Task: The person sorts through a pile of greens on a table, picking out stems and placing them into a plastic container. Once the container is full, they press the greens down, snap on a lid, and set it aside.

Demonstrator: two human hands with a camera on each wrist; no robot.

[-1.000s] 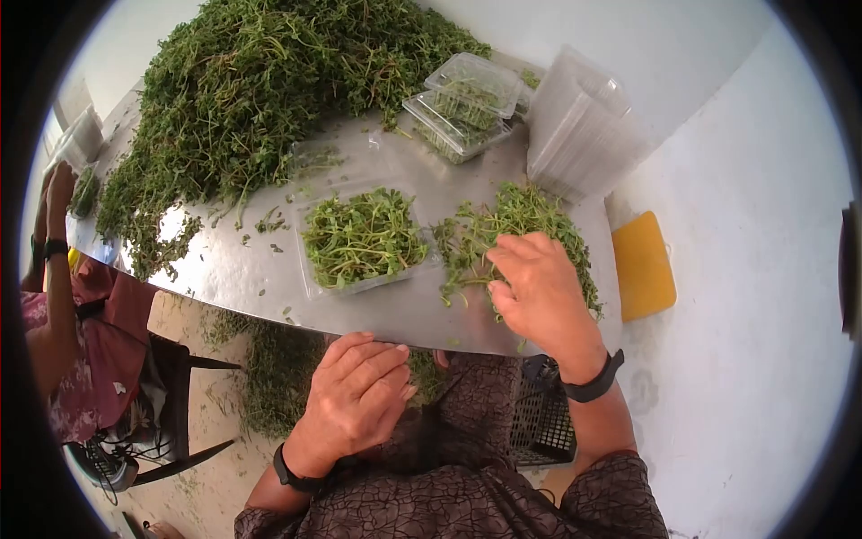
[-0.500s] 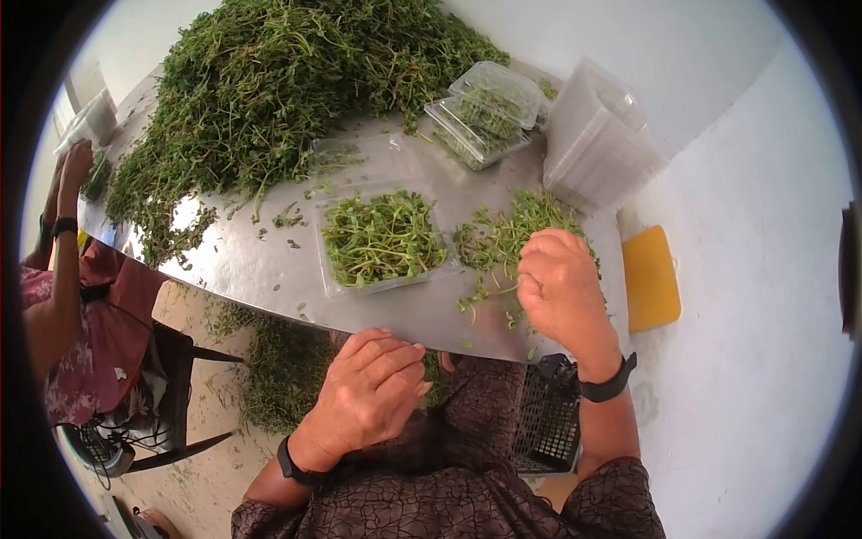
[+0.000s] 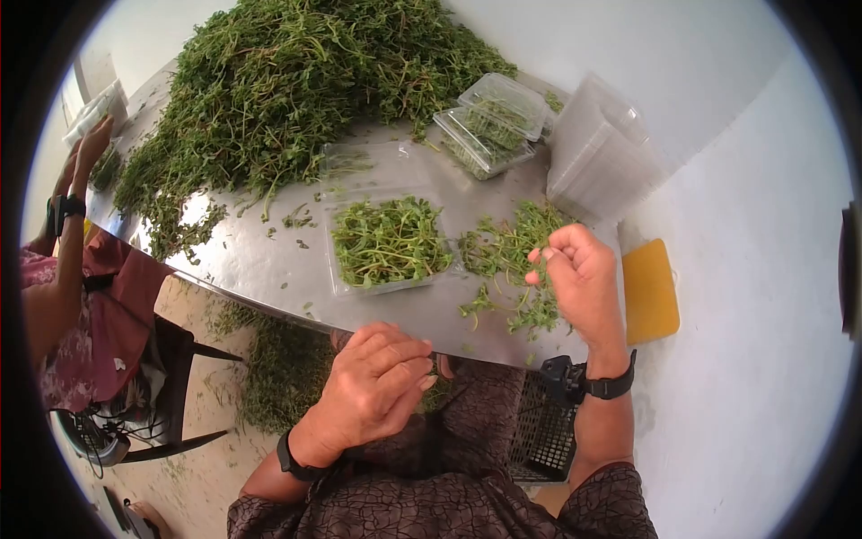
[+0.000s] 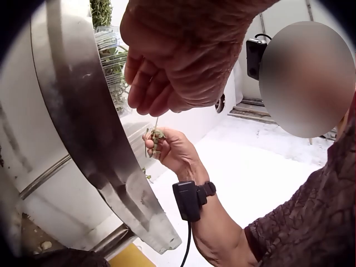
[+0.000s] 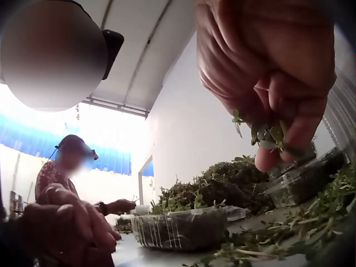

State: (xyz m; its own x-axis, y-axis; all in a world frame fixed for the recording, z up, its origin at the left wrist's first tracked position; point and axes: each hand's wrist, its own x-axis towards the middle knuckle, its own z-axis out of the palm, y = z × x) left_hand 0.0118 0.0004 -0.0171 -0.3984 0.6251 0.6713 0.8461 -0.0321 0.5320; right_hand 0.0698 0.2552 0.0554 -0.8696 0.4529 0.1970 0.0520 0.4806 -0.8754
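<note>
- Rightward a little, away from the filled tray, has moved the right hand (image 3: 585,277) — its fingers, spread lower over the greens a second ago, are now drawn in.
- Right hand: thumb and fingers pinch a small leafy sprig (image 5: 275,136), above the steel table (image 3: 260,269).
- Left hand (image 3: 373,386): loosely bent, near the table's edge, palm down.
- Clear tray (image 3: 395,287): on the table, its lid folded back, filled with cut greens (image 3: 391,241).
- Loose sprigs (image 3: 503,247): spread between the tray and the right hand, some stems lying nearer the table's edge.
- Large green heap (image 3: 269,99): behind the tray, across the far side.
- Filled boxes (image 3: 485,162): beside the heap, one atop another, next to a tall stack of clear containers (image 3: 606,153).
- Yellow panel (image 3: 651,292): beyond the table's right end.
- Another person's hands (image 3: 90,148): raised at the far left.
</note>
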